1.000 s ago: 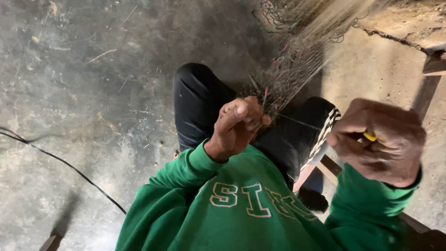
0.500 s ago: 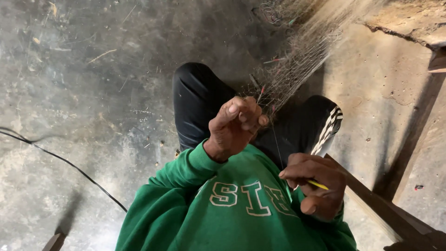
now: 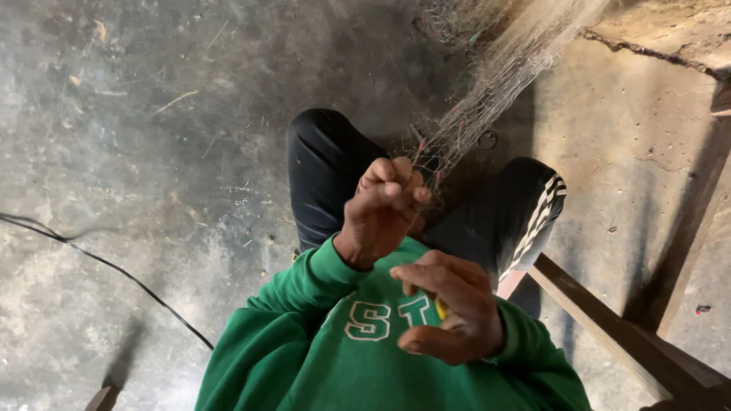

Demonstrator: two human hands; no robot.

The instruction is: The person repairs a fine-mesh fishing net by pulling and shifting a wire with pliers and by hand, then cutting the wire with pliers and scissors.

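My left hand [image 3: 384, 209] is raised over my lap and pinches the near end of a fine, pale fishing net [image 3: 487, 84] that stretches up and away to the top right. My right hand [image 3: 453, 316] sits lower, close to my chest, fingers curled around a small yellow tool [image 3: 440, 309] that mostly hides inside the fist. Both arms wear green sweatshirt sleeves. Black trousers with a white checkered stripe [image 3: 533, 221] cover my knees below the net.
A grey concrete floor [image 3: 152, 152] lies all around. A black cable [image 3: 99, 262] runs across it at the left. A wooden beam [image 3: 609, 323] slants along the right, beside a cracked slab edge [image 3: 662, 46] at the top right.
My right hand has swung in from the far right, down and toward my chest, and now sits just below my left hand. The left hand has kept its pinch on the net.
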